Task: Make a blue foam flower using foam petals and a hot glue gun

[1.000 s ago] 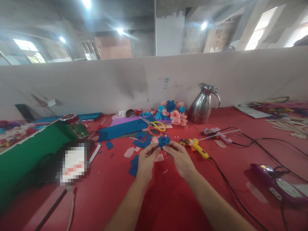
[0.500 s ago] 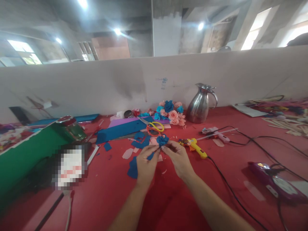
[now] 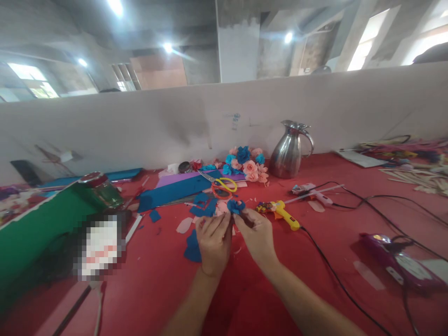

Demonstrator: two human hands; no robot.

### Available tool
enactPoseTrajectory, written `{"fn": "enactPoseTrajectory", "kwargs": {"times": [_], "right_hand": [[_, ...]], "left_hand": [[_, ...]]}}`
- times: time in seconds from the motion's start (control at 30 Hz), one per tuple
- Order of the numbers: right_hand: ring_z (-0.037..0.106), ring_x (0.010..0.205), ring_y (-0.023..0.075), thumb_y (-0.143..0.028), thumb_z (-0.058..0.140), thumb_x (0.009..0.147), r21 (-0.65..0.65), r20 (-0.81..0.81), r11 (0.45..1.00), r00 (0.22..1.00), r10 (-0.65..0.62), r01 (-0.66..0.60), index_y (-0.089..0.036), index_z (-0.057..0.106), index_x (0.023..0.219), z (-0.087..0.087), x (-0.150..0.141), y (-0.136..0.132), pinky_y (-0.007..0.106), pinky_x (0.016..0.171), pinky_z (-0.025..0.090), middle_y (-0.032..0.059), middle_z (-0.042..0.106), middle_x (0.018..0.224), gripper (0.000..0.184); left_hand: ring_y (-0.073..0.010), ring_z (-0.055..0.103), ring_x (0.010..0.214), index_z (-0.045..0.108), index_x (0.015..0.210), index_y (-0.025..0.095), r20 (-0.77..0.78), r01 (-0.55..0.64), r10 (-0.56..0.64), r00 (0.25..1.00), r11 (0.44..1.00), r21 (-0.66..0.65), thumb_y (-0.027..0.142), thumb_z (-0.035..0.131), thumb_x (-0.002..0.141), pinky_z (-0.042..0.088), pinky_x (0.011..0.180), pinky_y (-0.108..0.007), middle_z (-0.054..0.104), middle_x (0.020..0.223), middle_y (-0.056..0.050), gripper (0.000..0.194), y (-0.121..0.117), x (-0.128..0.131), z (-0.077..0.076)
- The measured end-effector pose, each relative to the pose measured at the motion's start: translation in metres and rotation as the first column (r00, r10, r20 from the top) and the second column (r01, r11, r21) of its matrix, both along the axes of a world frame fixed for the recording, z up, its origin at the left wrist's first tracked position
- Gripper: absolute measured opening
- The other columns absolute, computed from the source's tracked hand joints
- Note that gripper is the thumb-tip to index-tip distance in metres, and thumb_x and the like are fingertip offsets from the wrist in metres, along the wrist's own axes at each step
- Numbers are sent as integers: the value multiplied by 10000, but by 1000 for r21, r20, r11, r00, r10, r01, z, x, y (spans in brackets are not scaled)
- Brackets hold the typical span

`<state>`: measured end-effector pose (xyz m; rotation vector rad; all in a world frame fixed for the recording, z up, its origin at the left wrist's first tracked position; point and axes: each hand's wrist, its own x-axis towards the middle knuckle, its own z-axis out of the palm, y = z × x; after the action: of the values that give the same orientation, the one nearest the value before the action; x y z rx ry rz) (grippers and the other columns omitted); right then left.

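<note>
Between the fingertips of my left hand [image 3: 214,238] and my right hand [image 3: 256,235] is a small dark blue paper flower [image 3: 235,206]. Both hands pinch it low down, so its underside is hidden. Blue paper scraps [image 3: 192,247] and pink paper pieces [image 3: 184,225] lie beside and behind my left hand. A yellow hot glue gun [image 3: 287,217] rests just right of my right hand. Scissors with one yellow and one red handle [image 3: 227,185] lie beyond the flower. Pink and blue paper flowers [image 3: 250,167] are bunched farther back.
A steel jug [image 3: 287,154] stands before the white partition [image 3: 140,126]. A pink glue gun [image 3: 320,197] and a purple power strip [image 3: 399,263] trail cords on the right. At left are a glass jar [image 3: 101,189] and a green board [image 3: 38,228].
My left fingers have shifted and bunched closer under the blue flower, and my left hand has turned slightly. The flower's face has tilted a little. The whole view has drifted slightly.
</note>
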<state>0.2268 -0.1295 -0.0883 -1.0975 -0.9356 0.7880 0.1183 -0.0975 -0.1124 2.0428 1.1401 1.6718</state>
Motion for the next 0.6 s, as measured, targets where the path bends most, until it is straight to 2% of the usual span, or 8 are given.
{"fn": "enactPoseTrajectory", "kwargs": {"times": [0.17,0.27,0.33,0.43,0.53,0.6], "right_hand": [[656,825,228,-225,583,770,55,78,997,996,41,-46,-234,734,910,3,-5,-8,335,779,510,27,726,837,205],[647,777,214,-232,614,746,74,-1,989,992,129,-129,-242,742,916,6,-6,-10,338,763,512,29,725,838,213],[640,766,200,-254,646,722,72,-153,977,966,208,-199,-239,746,894,7,-5,-8,332,754,509,29,723,835,199],[624,722,170,-285,694,686,37,-403,959,874,272,-281,-218,748,843,6,-1,-3,299,707,499,31,716,784,179],[593,642,137,-335,741,661,-8,-550,946,792,266,-324,-192,735,765,4,2,2,255,628,482,28,687,696,178],[577,607,120,-353,770,639,-17,-584,943,769,261,-333,-183,714,720,4,2,2,230,591,467,15,660,657,196]], "left_hand": [[-217,621,735,774,801,314,163,16,0,987,995,-100,260,715,714,365,876,-374,748,776,-44,118,1,-5,9],[-213,609,775,772,764,281,301,86,-5,953,963,-254,298,705,712,425,802,-333,726,788,-36,86,4,-6,11],[-206,612,824,768,765,250,448,200,-23,894,914,-352,295,708,698,448,785,-311,719,826,-35,100,8,-5,10],[-187,622,825,762,800,210,666,428,-48,745,800,-421,251,731,650,460,802,-301,722,823,-32,159,14,-2,6],[-169,627,760,757,798,187,752,576,-79,654,697,-427,208,740,616,467,784,-297,721,764,-27,184,16,2,2],[-166,625,743,754,780,184,763,613,-101,638,667,-424,205,740,614,466,766,-293,718,738,-24,168,16,4,0]]}}
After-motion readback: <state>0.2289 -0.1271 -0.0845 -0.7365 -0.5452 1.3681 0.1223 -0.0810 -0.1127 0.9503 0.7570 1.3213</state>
